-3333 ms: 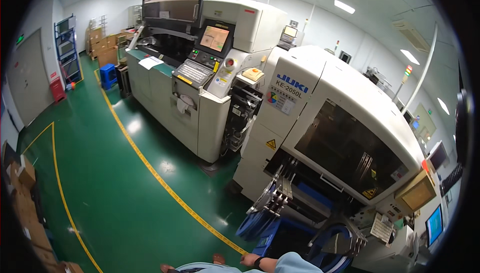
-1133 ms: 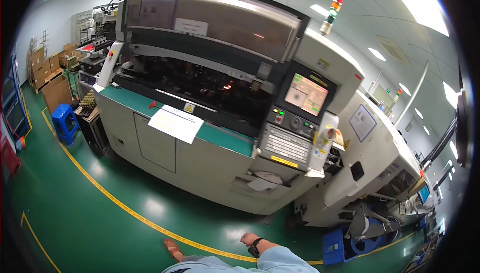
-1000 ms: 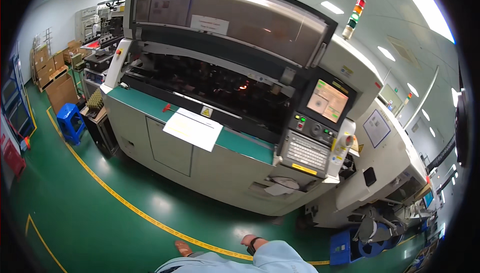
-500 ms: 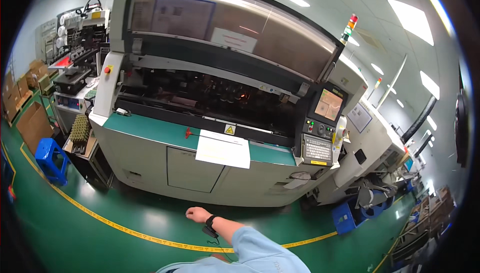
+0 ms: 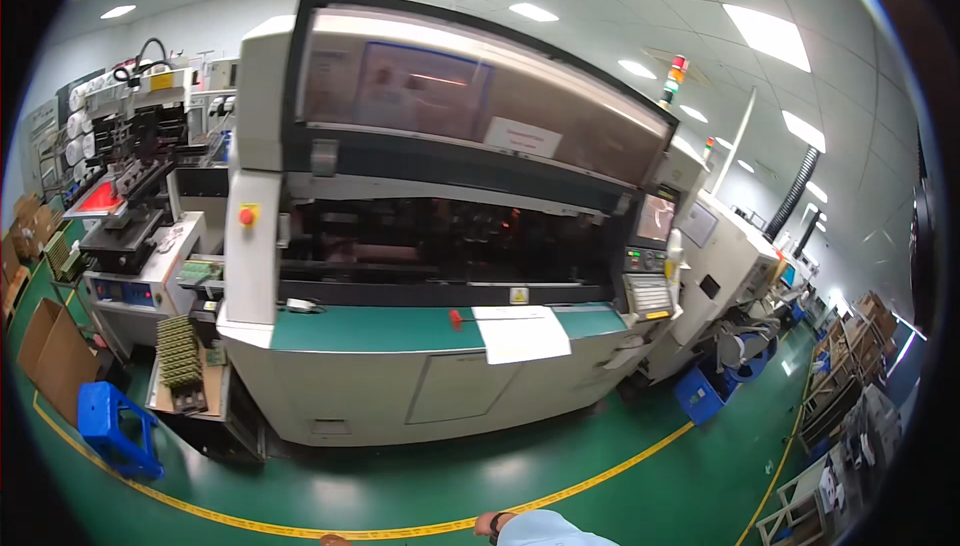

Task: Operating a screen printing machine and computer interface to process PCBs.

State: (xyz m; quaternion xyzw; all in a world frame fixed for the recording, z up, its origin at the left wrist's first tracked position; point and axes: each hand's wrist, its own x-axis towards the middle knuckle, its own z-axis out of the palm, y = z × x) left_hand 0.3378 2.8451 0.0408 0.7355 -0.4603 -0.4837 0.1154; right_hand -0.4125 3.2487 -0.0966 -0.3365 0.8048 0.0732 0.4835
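At the lower edge my right hand [image 5: 486, 524] hangs low in front of a light blue sleeve, a dark band round its wrist. Its fingers are too small and foreshortened to read, and I see nothing held in it. A sliver of skin at the bottom edge, left of it, appears to be my left hand [image 5: 335, 540]; its fingers are out of sight. Both hang apart from the large beige machine [image 5: 350, 396] ahead. On the machine's green ledge [image 5: 400, 331] lie a white sheet of paper [image 5: 522, 338] and a red-ended tool [image 5: 457, 319].
A tinted cover [image 5: 440, 96] tops the machine, with a control panel [image 5: 650, 261] at its right. To the left stand a blue stool [image 5: 115, 431] and a cart [image 5: 215, 421] bearing green slotted racks [image 5: 180, 351]. Yellow tape [image 5: 590, 481] crosses the floor; a blue bin [image 5: 700, 396] sits right.
The view has tilted up and swung left, so the machine appears shifted right. My right hand has dropped from in front of the machine's base to the lower edge, its forearm now mostly out of sight.
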